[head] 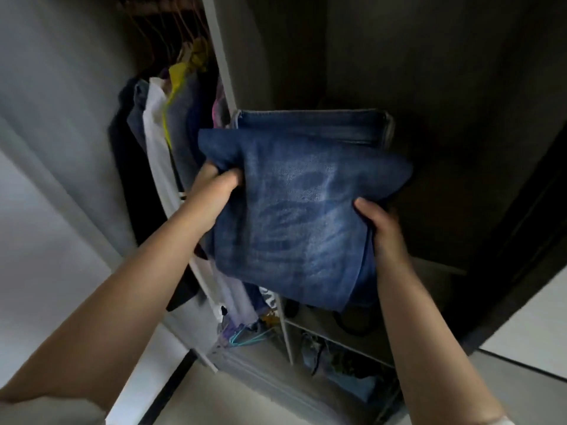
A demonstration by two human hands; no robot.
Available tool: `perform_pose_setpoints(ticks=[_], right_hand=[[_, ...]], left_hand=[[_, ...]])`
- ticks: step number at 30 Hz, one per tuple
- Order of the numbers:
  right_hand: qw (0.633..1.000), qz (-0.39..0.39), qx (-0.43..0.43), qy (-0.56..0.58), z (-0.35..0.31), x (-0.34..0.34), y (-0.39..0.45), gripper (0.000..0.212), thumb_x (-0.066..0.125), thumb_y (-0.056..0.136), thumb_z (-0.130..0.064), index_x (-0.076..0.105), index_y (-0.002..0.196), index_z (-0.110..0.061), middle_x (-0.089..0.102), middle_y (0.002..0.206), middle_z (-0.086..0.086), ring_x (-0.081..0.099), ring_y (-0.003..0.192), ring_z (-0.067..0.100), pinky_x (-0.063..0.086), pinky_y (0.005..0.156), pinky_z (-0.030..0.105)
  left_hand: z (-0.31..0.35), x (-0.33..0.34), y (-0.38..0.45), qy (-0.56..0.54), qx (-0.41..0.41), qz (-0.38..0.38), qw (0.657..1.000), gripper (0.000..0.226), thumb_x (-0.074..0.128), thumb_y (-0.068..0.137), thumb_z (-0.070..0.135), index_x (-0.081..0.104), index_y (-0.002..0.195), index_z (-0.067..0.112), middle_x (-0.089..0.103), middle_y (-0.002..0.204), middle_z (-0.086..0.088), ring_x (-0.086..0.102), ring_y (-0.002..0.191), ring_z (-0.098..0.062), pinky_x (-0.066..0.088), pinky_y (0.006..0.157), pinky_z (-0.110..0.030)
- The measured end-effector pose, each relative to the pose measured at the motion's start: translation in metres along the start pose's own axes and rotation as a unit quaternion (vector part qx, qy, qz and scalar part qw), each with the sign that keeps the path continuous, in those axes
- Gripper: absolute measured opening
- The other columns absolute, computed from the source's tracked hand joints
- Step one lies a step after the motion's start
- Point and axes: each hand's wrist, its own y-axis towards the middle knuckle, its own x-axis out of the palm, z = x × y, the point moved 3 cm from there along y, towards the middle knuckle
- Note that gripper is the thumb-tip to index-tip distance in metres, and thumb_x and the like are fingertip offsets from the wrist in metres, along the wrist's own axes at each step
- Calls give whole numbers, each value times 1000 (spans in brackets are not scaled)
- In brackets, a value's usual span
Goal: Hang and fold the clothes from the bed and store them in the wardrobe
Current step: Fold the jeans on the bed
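While both arms reach into the wardrobe (306, 56), left hand (219, 187) and right hand (379, 223) fingers clamp the folded jeans (300, 210).

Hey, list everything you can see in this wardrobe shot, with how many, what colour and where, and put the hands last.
Folded jeans: one, blue denim, held up at the dark right-hand wardrobe compartment.
Hanging clothes: several, dark, denim, white, yellow-green and pink, on the rail at left.
Hangers on the rail: several, brownish, top left.
Loose hangers: a few, teal and purple, low in the left section.
Wire shelves: a couple, white, lower middle, holding dark and blue items too blurred to name.
White partition: one, between the hanging section and the right compartment.
Left hand: one, grip on the jeans' left edge.
Right hand: one, grip on the jeans' right edge.
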Motion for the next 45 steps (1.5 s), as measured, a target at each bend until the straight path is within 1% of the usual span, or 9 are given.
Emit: perform_pose_setpoints(ticks=[7, 14, 17, 22, 24, 28, 34, 39, 45], right_hand=[[983, 139, -119, 34, -31, -17, 52, 92, 84, 45, -39, 54, 125, -5, 59, 122, 12, 57, 112, 30, 44, 97, 40], [952, 213, -219, -5, -84, -16, 101, 84, 72, 52, -35, 52, 127, -3, 59, 115, 8, 58, 104, 22, 47, 78, 29], [958, 181, -221, -15, -113, -10, 137, 53, 64, 78, -24, 51, 125, -3, 59, 104, 4, 58, 93, 18, 46, 74, 26], [973, 135, -170, -83, -159, -3, 204, 49, 58, 86, -36, 51, 127, -11, 58, 121, 9, 56, 107, 22, 44, 95, 34], [933, 224, -124, -253, -166, -12, 236, 71, 58, 84, -48, 36, 140, -11, 46, 138, 9, 49, 120, 24, 40, 101, 32], [681, 228, 19, -695, -117, -32, 269, 73, 41, 92, -50, 9, 149, -17, 25, 151, 14, 33, 133, 31, 31, 109, 36], [522, 188, 84, -827, -98, -31, 274, 55, 27, 98, -43, 9, 148, -29, 14, 152, 17, 22, 136, 36, 27, 109, 47], [521, 116, 26, -845, -101, -18, 291, 50, 14, 100, -43, 3, 147, -32, -7, 156, 4, -4, 143, 27, 2, 115, 50], [514, 82, 108, -847, -83, -38, 304, 51, 11, 99, -46, -1, 147, -33, -7, 156, 2, -5, 144, 26, 4, 114, 48]], left_hand=[[19, 82, 90, 52, 45, -82, 994, 44, 56, 86, 19, 45, 129, 19, 57, 109, 4, 55, 103, -16, 45, 94, -34], [46, 132, 149, 8, 65, -128, 990, 14, 55, 84, 16, 52, 97, 19, 55, 82, 8, 55, 85, -13, 45, 76, -28], [74, 145, 180, -26, 56, -134, 989, 10, 53, 84, 12, 53, 84, 22, 51, 78, 10, 52, 85, -14, 47, 76, -29], [92, 167, 244, 16, 14, -99, 995, 61, 53, 84, 14, 32, 141, 8, 49, 131, -8, 51, 111, -23, 44, 94, -30], [79, 176, 262, 113, 14, -75, 991, 73, 55, 87, 20, 15, 147, 8, 31, 147, -14, 39, 129, -29, 36, 102, -32], [3, 194, 253, 419, 64, -130, 896, 71, 48, 93, 25, 5, 149, 13, 9, 153, -17, 18, 139, -33, 23, 110, -42], [-25, 210, 253, 584, 193, -196, 763, 61, 34, 97, 17, 3, 149, 23, -7, 156, -5, -6, 143, -24, 2, 115, -44], [-30, 218, 266, 581, 141, -277, 752, 51, 17, 101, 40, 6, 149, 28, -1, 157, -1, -2, 144, -23, 3, 115, -44], [-46, 222, 276, 628, 81, -323, 703, 57, 12, 97, 53, 4, 148, 29, -6, 157, 0, -7, 143, -26, 3, 115, -48]])
